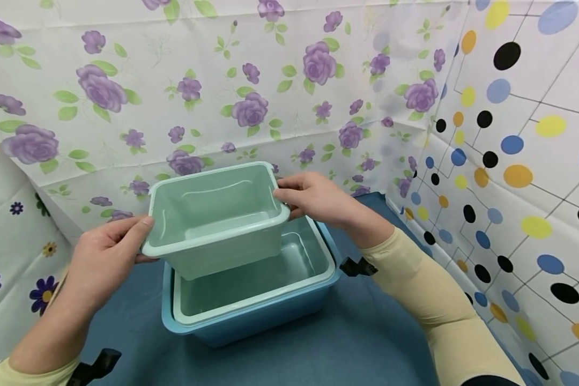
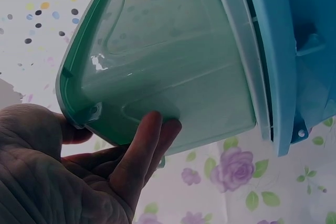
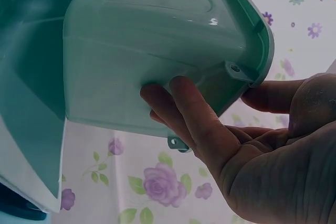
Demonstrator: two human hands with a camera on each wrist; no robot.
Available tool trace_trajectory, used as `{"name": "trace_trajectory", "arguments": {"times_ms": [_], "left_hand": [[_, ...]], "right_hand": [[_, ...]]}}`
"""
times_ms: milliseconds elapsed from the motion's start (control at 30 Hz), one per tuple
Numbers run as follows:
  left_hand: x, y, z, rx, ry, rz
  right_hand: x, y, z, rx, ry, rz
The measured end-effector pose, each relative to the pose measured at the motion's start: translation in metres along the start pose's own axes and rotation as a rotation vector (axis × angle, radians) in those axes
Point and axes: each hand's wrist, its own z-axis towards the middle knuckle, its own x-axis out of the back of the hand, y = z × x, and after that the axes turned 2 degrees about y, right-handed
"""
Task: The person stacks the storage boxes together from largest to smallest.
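Note:
Between my two hands is a small pale green plastic bin (image 1: 231, 252), tilted, its open top facing up toward me. My left hand (image 1: 108, 257) grips its left end with the thumb over the rim; the left wrist view shows those fingers (image 2: 142, 150) under the rim against the wall. My right hand (image 1: 318, 198) holds the opposite end, with fingers (image 3: 197, 114) against the wall below the rim. Beneath it a larger pale green bin (image 1: 255, 294) sits nested inside a blue bin (image 1: 265, 321). The small bin's lower part overlaps the larger bin's opening.
The blue bin stands on a dark blue cloth surface (image 1: 366, 332). Behind rises a white curtain with purple flowers (image 1: 198, 107). A dotted sheet (image 1: 511, 187) hangs on the right, and another flowered sheet (image 1: 14, 236) on the left.

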Motion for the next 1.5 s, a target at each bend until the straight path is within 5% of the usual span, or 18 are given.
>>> {"name": "trace_trajectory", "arguments": {"times_ms": [1500], "left_hand": [[-0.022, 0.001, -0.003, -0.035, -0.065, -0.015]], "right_hand": [[0.012, 0.019, -0.016, -0.022, 0.034, -0.079]]}}
